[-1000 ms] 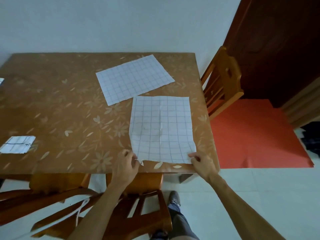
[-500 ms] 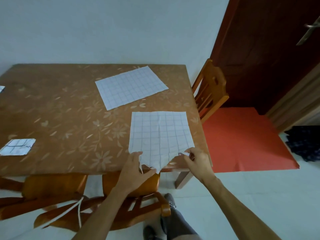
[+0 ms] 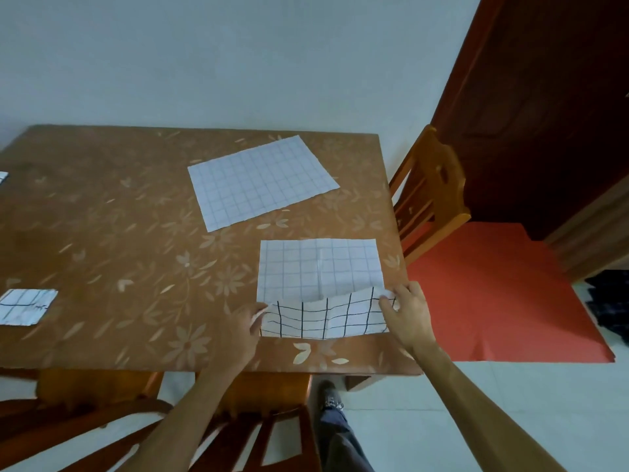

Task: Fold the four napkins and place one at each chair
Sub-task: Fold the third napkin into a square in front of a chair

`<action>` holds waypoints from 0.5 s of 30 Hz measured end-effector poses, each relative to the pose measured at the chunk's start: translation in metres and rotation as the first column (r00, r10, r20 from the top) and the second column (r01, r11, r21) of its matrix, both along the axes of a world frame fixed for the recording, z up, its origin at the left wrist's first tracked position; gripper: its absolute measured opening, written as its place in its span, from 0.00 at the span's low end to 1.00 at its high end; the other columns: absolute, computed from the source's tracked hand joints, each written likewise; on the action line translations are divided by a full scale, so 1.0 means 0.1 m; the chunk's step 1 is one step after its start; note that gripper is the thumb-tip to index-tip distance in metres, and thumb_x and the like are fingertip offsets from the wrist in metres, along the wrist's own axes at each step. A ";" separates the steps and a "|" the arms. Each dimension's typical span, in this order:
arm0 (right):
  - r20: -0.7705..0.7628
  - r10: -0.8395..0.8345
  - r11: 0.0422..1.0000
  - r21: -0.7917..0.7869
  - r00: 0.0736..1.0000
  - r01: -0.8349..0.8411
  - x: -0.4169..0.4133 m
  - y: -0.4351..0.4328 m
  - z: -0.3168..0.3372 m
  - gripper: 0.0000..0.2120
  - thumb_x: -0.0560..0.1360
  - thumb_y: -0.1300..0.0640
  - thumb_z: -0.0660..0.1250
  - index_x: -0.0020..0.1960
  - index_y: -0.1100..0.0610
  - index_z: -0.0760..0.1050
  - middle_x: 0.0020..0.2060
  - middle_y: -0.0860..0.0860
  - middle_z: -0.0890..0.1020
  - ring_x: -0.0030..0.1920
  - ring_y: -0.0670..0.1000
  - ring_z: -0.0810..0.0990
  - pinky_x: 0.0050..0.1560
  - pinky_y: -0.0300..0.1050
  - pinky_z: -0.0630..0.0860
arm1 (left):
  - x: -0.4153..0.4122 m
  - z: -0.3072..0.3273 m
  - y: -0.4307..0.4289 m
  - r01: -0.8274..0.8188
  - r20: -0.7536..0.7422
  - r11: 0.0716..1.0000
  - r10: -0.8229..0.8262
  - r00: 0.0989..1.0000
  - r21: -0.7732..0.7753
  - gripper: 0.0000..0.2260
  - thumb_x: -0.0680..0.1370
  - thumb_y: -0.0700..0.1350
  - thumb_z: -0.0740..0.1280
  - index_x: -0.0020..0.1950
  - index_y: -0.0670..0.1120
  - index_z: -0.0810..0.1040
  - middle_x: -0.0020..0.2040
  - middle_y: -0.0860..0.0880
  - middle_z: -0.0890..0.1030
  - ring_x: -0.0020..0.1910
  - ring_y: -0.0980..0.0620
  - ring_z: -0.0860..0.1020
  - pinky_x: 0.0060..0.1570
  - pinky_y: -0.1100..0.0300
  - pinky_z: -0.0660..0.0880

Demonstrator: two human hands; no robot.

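Napkins were laid on the table [image 3: 112, 233], whose near right part served as the folding surface. An unfolded napkin [image 3: 262, 182] was left flat farther back, presumably awaiting its turn. The near napkin [image 3: 320, 267] was caught mid-fold, its near edge turned up so that the bolder-lined underside was shown. A folded napkin [image 3: 25, 306] was set at the left edge, perhaps at a chair's place. The raised corners were pinched by the left hand [image 3: 238, 332] and right hand [image 3: 408, 313], fingers curled.
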State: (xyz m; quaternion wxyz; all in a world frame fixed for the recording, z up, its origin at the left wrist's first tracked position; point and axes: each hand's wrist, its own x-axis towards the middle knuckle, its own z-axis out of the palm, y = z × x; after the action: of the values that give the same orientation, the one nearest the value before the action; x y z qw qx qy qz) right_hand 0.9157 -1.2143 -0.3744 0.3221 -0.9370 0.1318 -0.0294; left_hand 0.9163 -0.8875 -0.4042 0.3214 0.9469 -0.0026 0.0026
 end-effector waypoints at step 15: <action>-0.184 0.116 0.992 0.074 0.976 -0.104 1.76 -0.24 -0.71 0.09 0.78 0.53 0.67 0.50 0.60 0.79 0.40 0.46 0.79 0.45 0.54 0.82 0.55 0.57 0.77 | 1.48 -0.34 -0.34 -0.362 -0.302 0.932 0.354 0.885 0.032 0.09 0.81 0.45 0.64 0.41 0.45 0.73 0.35 0.49 0.74 0.38 0.48 0.74 0.38 0.58 0.66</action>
State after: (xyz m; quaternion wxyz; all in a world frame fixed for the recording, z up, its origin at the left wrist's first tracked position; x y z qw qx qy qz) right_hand 1.0919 -1.2382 -0.4455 0.3393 -0.9307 0.1103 0.0813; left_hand 1.0643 -0.9218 -0.4381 0.3241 0.9160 0.2213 -0.0831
